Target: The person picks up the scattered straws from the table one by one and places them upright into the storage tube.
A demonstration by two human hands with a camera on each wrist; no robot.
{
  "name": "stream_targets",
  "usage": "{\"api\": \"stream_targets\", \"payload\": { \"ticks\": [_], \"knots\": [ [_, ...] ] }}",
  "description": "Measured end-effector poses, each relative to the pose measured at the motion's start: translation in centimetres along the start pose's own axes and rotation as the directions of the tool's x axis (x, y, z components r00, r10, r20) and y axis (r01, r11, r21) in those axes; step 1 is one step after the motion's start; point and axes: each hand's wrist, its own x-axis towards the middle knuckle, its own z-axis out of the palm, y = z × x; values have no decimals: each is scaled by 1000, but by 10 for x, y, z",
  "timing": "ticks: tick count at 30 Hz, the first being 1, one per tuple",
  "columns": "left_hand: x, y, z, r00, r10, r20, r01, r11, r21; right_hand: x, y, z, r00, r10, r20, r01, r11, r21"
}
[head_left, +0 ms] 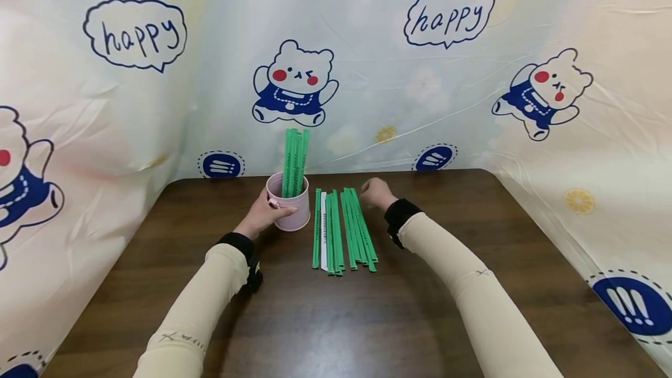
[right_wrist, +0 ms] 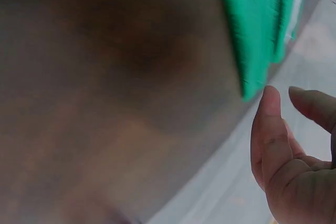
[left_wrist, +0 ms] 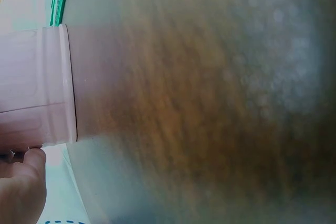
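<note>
Green strips (head_left: 359, 229) in and beside pink cup (head_left: 298, 219) (left grip (head_left: 262, 213) around it, right grip (head_left: 376, 193) spread)

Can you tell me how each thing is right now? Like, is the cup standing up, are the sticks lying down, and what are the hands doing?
Pink cup: upright
Green sticks in the cup: standing on end
Loose green sticks: lying flat in two groups
White stick: lying among the group nearer the cup
Left grip: holding the pink cup
Right grip: thumb and finger apart, nothing seen between
Backdrop: hanging, creased
</note>
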Motion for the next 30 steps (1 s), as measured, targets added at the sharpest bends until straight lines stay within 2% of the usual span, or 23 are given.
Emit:
{"api": "stream_targets", "payload": {
  "ticks": [5, 9, 14, 19, 27, 30],
  "knots": [
    [2, -2, -1, 1000, 2, -14, -2, 1000, 21, -1, 15, 15, 999, -1, 42, 2, 1000, -27],
    [2, -3, 0, 1000, 7, -9, -7, 1000, 21, 0, 21, 23, 999, 4, 42, -1, 997, -71],
    [0, -1, 0, 1000, 18, 2, -18, 1000, 2, -1, 21, 28, 1000, -6, 0, 6, 994, -105],
    [-2, -1, -1, 1000, 6, 7, -6, 1000, 2, -2, 16, 32, 1000, -7, 4, 8, 991, -135],
    [-1, -2, -1, 1000, 5, 4, -5, 1000, 28, 0, 15, 27, 1000, 13, 2, -13, 990, -140],
    [-2, -2, -2, 1000, 17, 13, -17, 1000, 22, 1, 13, 16, 1000, 12, -8, -13, 993, -121]
  ]
}}
